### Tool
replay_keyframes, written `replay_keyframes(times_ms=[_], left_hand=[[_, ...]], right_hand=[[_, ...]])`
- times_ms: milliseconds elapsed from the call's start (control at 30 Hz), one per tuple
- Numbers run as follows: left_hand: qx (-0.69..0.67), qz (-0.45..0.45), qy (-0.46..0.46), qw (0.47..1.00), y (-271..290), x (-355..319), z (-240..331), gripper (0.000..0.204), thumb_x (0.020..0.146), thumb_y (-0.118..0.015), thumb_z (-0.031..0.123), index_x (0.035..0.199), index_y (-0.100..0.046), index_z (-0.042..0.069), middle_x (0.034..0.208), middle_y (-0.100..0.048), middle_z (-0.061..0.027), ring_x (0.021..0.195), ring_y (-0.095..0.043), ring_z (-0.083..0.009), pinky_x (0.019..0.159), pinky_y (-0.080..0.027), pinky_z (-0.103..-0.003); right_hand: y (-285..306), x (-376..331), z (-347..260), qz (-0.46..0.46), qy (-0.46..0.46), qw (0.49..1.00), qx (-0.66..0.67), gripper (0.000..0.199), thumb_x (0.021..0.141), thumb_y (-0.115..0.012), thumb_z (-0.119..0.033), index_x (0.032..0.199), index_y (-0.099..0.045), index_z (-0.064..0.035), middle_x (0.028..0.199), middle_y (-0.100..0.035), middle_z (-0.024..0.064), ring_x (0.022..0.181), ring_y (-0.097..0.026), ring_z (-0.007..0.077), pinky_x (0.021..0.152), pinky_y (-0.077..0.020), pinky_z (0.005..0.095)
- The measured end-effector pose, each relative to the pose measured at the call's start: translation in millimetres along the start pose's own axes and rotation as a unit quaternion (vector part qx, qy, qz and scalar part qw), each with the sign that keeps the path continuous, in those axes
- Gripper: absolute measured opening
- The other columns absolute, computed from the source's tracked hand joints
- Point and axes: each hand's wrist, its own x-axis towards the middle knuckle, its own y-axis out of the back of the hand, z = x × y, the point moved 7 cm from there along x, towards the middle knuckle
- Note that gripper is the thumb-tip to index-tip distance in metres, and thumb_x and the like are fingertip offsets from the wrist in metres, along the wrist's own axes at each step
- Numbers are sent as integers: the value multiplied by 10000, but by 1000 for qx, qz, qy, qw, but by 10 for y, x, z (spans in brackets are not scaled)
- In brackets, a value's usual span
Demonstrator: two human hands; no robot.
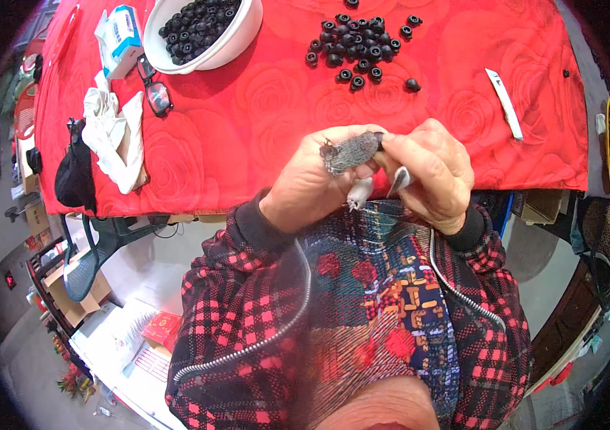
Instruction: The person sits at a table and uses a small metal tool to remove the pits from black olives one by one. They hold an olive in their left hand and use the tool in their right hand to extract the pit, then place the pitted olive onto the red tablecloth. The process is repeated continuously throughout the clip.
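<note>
My left hand (308, 188) and my right hand (430, 172) meet just in front of the table edge, above my chest. Between them is a small grey mesh-like piece (350, 152) with a dark bit at each end. The left thumb, wrapped in the grey material, presses on it from the left; the right fingers pinch its right end. Two fingertips below wear whitish covers (399, 179). A loose pile of small black round parts (357, 44) lies on the red rose-patterned tablecloth (262, 107) beyond my hands.
A white bowl (237, 39) full of the same black parts stands at the back left, beside a blue-white box (120, 36), glasses (154, 87), a white cloth (115, 132) and a black pouch (75, 172). A white blade-like tool (503, 102) lies right. A green chair (93, 247) stands below the table.
</note>
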Motion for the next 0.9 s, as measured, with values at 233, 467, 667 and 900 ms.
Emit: replay_keyframes(times_ms=[233, 467, 667, 900], left_hand=[[95, 28, -64, 993, 9, -72, 132, 255, 884, -592, 97, 1110, -588, -21, 897, -621, -45, 688, -572, -83, 534, -478, -216], [58, 17, -49, 997, 66, -49, 134, 355, 836, -638, 93, 1152, -561, -48, 973, -657, -100, 785, -641, -128, 686, -533, -245], [102, 19, -71, 992, 57, -25, 131, 258, 905, -557, 99, 1122, -586, -36, 916, -632, -56, 666, -590, -103, 536, -479, -224], [122, 56, -70, 988, 114, 6, 106, 245, 908, -550, 97, 1109, -593, -37, 912, -631, -55, 664, -593, -110, 537, -482, -229]], right_hand=[[31, 68, 175, -99, -207, 967, 113, 241, 815, -566, -38, 1046, -547, 25, 800, -533, 148, 683, -544, 274, 599, -435, 348], [-28, 47, 242, -104, -218, 964, 112, 197, 842, -550, -50, 1029, -557, 13, 776, -521, 137, 684, -544, 279, 609, -436, 350], [-28, 39, 274, -118, -220, 963, 97, 177, 841, -559, -63, 1004, -560, 5, 761, -515, 132, 689, -548, 291, 605, -436, 362], [-21, 27, 296, -139, -214, 964, 75, 177, 832, -574, -75, 991, -561, 2, 759, -516, 135, 691, -549, 303, 605, -438, 368]])
